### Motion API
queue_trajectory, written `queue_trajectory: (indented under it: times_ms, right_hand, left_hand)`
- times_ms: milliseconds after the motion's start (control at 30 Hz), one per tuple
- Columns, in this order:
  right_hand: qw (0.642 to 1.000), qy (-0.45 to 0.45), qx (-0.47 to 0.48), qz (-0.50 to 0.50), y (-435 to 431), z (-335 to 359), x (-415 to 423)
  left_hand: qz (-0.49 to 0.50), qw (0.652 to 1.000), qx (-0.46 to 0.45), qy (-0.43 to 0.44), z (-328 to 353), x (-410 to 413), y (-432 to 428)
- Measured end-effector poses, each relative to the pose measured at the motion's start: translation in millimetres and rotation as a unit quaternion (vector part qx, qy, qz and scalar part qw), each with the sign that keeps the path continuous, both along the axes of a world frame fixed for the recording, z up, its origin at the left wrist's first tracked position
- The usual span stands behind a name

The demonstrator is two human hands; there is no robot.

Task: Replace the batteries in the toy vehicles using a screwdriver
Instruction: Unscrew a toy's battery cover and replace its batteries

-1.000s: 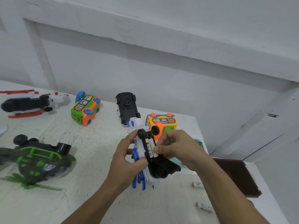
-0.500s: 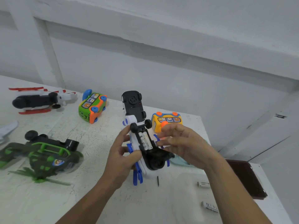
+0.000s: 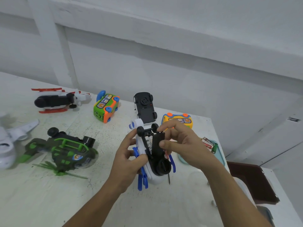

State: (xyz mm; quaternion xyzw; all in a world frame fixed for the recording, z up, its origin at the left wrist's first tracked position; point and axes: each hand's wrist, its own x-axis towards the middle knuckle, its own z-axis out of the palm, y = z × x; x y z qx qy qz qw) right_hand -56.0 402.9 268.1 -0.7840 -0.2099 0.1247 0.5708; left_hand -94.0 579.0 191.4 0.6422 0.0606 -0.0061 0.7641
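Right now the person is working on the white and blue toy helicopter [image 3: 153,176], which is being held belly-up just above the worktop [image 3: 49,202]. The left hand [image 3: 129,159] is gripping its body from the side, fingers [image 3: 141,157] curled tight around the hull. The right hand [image 3: 182,145] is pinching the black battery cover [image 3: 157,145] between thumb and forefinger, holding it tilted over the open bay. White batteries [image 3: 148,143] are sitting inside that bay, so loading is looking finished for this toy. What is remaining here, by my reading, is seating the cover flat and driving its screw home.

Other vehicles are waiting behind: a green helicopter [image 3: 65,151], a red and white helicopter [image 3: 55,101], a green bus [image 3: 106,107], an upturned black car [image 3: 145,107] and a yellow bus [image 3: 178,120]. Whether any of them is already done, I cannot tell. Spare batteries [image 3: 209,143] are lying in a pale tray [image 3: 220,155] near the right wrist.

A thin dark rod [image 3: 169,179] is showing just under the toy; it may be the screwdriver, but it is too small to say. The blue rotor blades [image 3: 141,182] are hanging down below the left hand and could be catching on the worktop when the toy is being turned.
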Motion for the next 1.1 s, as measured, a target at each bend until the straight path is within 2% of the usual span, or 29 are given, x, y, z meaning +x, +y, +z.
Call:
queue_trajectory:
  times_ms: [133, 233, 333, 667, 833, 967, 1100]
  right_hand:
    - [0.995, -0.047, -0.079, -0.031, 11, 3, -2]
    - [0.978, -0.096, -0.184, -0.012, 17, 9, -2]
    - [0.963, -0.113, -0.246, 0.002, 24, 17, 1]
    - [0.944, -0.130, -0.302, -0.004, 33, 23, 1]
    - [0.960, -0.104, -0.258, -0.018, 31, 18, 0]
    - [0.991, 0.002, -0.130, -0.024, 24, 10, 2]
    - [0.994, 0.088, -0.058, -0.024, 19, 4, 6]
  left_hand:
    - [0.002, 1.000, -0.008, 0.005, 0, -5, 6]
    - [-0.002, 1.000, -0.015, 0.007, -1, -9, 8]
    - [-0.005, 1.000, -0.017, 0.009, 0, -12, 9]
    - [-0.032, 0.999, -0.006, 0.013, 4, -13, 13]
    - [-0.051, 0.999, -0.008, 0.006, 6, -15, 16]
    - [-0.072, 0.996, -0.046, 0.008, 11, -16, 15]
    - [-0.072, 0.996, -0.044, -0.002, 8, -14, 13]
